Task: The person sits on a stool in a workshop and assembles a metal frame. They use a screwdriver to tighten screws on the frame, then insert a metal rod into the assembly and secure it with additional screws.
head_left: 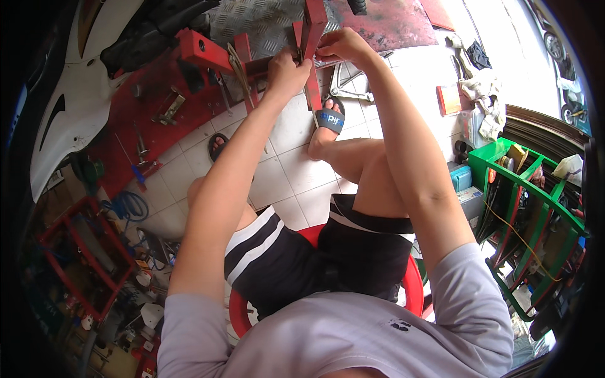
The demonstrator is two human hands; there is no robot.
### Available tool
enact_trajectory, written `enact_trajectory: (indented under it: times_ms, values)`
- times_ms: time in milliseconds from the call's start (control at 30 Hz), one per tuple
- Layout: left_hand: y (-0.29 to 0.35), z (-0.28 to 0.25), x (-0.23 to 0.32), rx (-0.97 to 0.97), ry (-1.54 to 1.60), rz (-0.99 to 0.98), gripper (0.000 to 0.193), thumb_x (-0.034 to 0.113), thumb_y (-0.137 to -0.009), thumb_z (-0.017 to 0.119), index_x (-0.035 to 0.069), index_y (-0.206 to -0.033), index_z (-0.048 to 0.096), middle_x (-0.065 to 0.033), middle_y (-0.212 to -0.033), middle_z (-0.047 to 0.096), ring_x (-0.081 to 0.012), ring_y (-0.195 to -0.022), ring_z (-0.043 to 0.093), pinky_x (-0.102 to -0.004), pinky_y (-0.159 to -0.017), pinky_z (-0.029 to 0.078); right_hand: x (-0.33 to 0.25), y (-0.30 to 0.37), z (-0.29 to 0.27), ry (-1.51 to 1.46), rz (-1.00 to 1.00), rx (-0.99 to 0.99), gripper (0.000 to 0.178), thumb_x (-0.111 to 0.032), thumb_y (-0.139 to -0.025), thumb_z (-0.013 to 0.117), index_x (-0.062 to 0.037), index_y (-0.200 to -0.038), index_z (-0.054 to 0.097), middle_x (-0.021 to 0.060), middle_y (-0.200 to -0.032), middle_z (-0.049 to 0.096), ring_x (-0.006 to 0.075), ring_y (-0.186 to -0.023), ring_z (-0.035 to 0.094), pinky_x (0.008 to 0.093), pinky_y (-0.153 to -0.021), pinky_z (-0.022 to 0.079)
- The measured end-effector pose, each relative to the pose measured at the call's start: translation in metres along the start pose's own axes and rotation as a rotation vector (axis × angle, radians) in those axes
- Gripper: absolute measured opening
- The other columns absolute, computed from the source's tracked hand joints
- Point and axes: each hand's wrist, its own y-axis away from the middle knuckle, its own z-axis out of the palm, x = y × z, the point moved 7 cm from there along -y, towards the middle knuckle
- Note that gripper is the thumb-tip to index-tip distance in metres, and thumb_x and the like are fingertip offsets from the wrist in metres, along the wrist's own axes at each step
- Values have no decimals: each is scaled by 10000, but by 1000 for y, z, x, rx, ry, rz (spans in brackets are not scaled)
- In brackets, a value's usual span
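Both my hands are at a red metal stand point(313, 30) in front of me. My left hand point(288, 77) is closed against the left side of its upright post, thumb toward the post, with the fingertips hidden. On the post's other side, my right hand point(345, 48) has its fingers bent in a pinch. Whatever is between those fingers is too small to make out. Left of my left hand, a red arm of the stand point(205, 51) sticks out, with a strap-like tan piece point(241, 70) hanging beside it. A silver metal bracket point(348, 88) lies on the tiles below my right hand.
A white motorbike body point(69, 107) fills the left side. Tools lie on the red platform point(135, 120). A green rack of tools point(535, 189) stands at the right, a red shelf point(88, 252) at the lower left. I sit on a red stool point(413, 286).
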Motion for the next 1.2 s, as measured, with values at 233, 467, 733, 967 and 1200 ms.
enact_trajectory:
  times_ms: [233, 467, 733, 967, 1200]
  values:
    - [2, -5, 16, 139, -3, 190, 286, 249, -807, 716, -17, -896, 658, -143, -806, 706, -238, -761, 696, -328, -712, 535, -4, -6, -1, 255, -38, 101, 208, 14, -738, 703, 60, -938, 671, 113, -877, 694, 178, -768, 688, 284, -727, 590]
    - [-2, -8, 27, 223, -19, 284, 241, 194, -782, 732, -3, -894, 648, -122, -771, 706, -217, -727, 702, -317, -657, 538, -4, -9, -3, 309, -152, 98, 250, -113, -677, 750, -41, -916, 734, 61, -849, 724, 146, -736, 710, 246, -726, 566]
    - [-2, -6, 34, 216, -34, 390, 180, 163, -763, 681, 53, -895, 631, -153, -804, 670, -351, -748, 648, -417, -674, 518, -14, -6, -1, 414, -173, 137, 261, -139, -661, 751, -45, -904, 738, 79, -820, 723, 144, -699, 707, 249, -712, 560]
    - [-1, -7, 34, 205, -16, 389, 186, 144, -769, 664, 58, -928, 622, -158, -820, 671, -362, -766, 644, -423, -684, 519, -12, -5, 3, 461, -78, 109, 182, -176, -784, 670, -36, -878, 739, 89, -754, 715, 151, -669, 703, 256, -703, 566]
    - [0, -7, 41, 206, -91, 435, 193, 150, -797, 669, 43, -949, 616, -128, -775, 688, -288, -723, 682, -376, -650, 534, 3, -1, 1, 151, 107, 115, 364, -294, -934, 521, 29, -918, 690, 111, -789, 700, 175, -675, 679, 309, -628, 572]
